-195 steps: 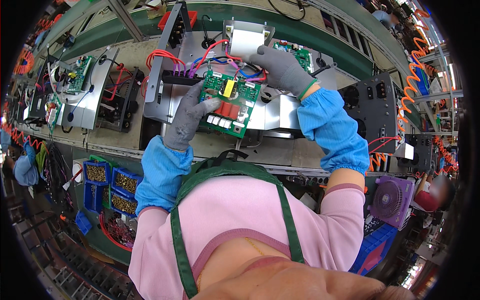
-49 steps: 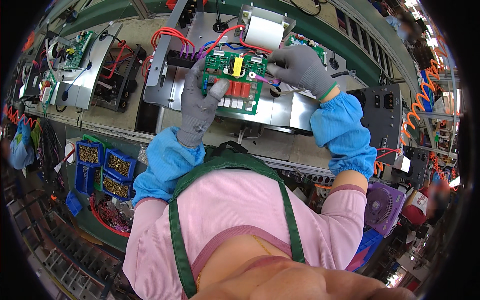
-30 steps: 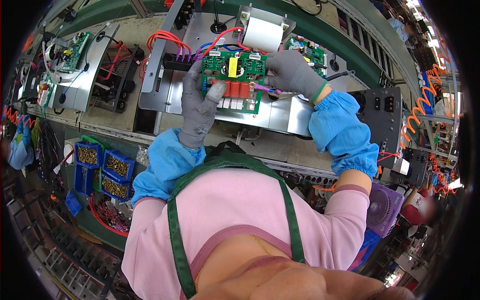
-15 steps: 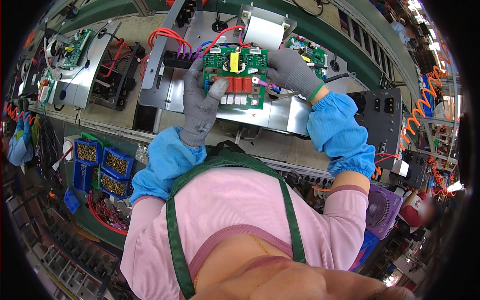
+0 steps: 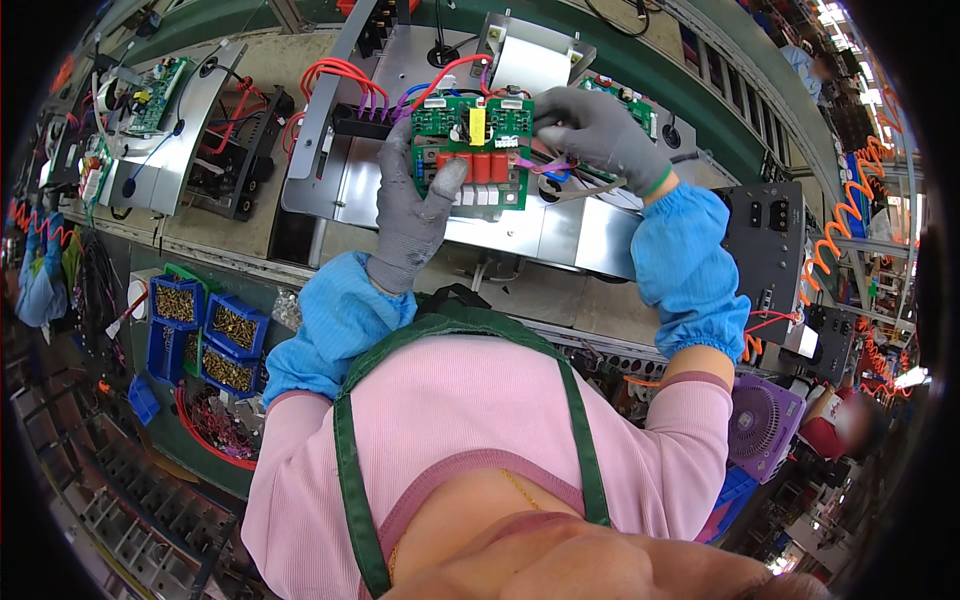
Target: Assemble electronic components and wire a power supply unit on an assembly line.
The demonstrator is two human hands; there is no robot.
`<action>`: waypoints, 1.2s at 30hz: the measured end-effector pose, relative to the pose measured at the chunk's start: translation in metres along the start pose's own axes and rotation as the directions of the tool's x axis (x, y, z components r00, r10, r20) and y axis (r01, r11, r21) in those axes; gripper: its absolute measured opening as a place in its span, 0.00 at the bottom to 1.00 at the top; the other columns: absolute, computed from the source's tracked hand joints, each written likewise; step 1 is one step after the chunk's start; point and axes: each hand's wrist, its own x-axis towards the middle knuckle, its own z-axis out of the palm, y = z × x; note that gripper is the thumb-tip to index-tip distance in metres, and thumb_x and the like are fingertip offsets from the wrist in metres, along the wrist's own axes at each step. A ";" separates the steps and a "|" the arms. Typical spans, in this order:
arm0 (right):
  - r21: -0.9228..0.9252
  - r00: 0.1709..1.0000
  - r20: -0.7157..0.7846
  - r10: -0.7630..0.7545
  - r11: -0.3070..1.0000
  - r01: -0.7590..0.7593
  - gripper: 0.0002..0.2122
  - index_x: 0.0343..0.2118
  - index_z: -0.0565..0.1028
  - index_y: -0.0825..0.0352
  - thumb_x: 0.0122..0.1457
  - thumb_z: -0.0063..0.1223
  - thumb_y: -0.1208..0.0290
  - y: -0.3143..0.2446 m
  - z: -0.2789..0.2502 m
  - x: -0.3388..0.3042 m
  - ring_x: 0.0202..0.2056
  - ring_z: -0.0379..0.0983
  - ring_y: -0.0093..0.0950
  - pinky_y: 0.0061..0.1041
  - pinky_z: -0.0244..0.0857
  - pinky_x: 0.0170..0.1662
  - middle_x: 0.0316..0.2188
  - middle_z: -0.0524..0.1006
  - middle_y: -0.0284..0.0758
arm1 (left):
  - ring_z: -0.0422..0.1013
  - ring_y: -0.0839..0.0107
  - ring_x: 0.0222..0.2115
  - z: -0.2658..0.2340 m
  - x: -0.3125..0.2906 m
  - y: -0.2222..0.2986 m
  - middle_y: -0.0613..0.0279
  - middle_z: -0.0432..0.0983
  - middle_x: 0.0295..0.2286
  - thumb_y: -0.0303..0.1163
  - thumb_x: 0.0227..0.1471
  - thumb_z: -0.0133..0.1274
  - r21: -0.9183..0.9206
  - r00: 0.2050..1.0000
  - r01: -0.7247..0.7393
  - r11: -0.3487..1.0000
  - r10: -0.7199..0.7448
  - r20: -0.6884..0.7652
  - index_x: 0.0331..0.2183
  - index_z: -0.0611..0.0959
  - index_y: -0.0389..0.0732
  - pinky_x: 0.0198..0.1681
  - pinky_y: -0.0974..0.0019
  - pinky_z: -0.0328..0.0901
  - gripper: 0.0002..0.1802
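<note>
A green circuit board with red block capacitors and a yellow-wrapped part lies tilted over the open metal chassis. My gloved left hand grips the board's left edge, thumb on its face beside the red capacitors. At the upper right edge is my gloved right hand, its fingers curled; whatever they pinch is hidden. Below those fingers, a purple wire runs from the board's right side, next to blue and dark cables. Red wires loop behind the board to a white cylinder.
Another chassis with a circuit board stands at the left. Blue bins of brass screws sit at the lower left. A black panelled unit is to the right, near orange coiled hoses and a purple fan.
My right hand has drawn slightly right, its fingers curling more. The purple wire's end has shifted at the board's right side. My left hand keeps its grip, and the board has barely moved.
</note>
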 end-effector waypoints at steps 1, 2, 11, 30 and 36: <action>-0.097 0.987 -0.149 -0.054 0.995 0.040 0.13 0.41 0.75 0.67 0.51 0.55 0.73 0.002 0.000 0.000 0.27 0.73 0.19 0.20 0.68 0.33 0.29 0.78 0.33 | 0.65 0.67 0.47 0.001 -0.001 0.001 0.54 0.66 0.46 0.36 0.50 0.57 0.007 1.000 0.008 1.000 -0.008 0.011 0.58 0.56 0.38 0.51 0.66 0.63 0.39; -0.182 0.979 -0.201 -0.029 0.983 -0.008 0.12 0.39 0.76 0.65 0.50 0.55 0.71 -0.001 0.001 -0.007 0.28 0.74 0.23 0.23 0.69 0.33 0.28 0.77 0.35 | 0.65 0.67 0.47 0.002 0.000 0.003 0.54 0.66 0.46 0.36 0.50 0.57 0.008 1.000 0.006 1.000 -0.006 0.007 0.58 0.56 0.38 0.51 0.66 0.63 0.39; -0.625 0.892 0.147 -0.428 0.659 0.419 0.30 0.48 0.70 0.57 0.39 0.65 0.55 -0.054 0.024 -0.019 0.43 0.67 0.39 0.38 0.62 0.45 0.40 0.69 0.38 | 0.65 0.70 0.47 -0.002 0.005 0.020 0.54 0.65 0.49 0.35 0.54 0.52 0.102 0.985 0.076 0.992 -0.091 0.146 0.59 0.56 0.40 0.50 0.68 0.62 0.36; -0.486 0.948 0.035 -0.316 0.823 0.293 0.34 0.43 0.65 0.69 0.29 0.67 0.63 -0.043 0.033 -0.013 0.52 0.60 0.47 0.39 0.66 0.49 0.56 0.58 0.42 | 0.67 0.73 0.33 -0.038 0.002 0.033 0.59 0.68 0.32 0.28 0.56 0.47 0.376 0.992 -0.128 0.918 0.124 0.037 0.52 0.64 0.29 0.36 0.74 0.63 0.24; -0.425 0.932 0.107 -0.346 0.832 0.357 0.33 0.43 0.65 0.69 0.30 0.67 0.64 -0.043 0.030 -0.011 0.52 0.61 0.46 0.37 0.65 0.50 0.56 0.59 0.43 | 0.60 0.79 0.23 -0.013 0.052 0.051 0.69 0.64 0.25 0.25 0.55 0.45 0.051 0.999 0.033 0.998 -0.031 -0.034 0.52 0.65 0.29 0.28 0.78 0.59 0.23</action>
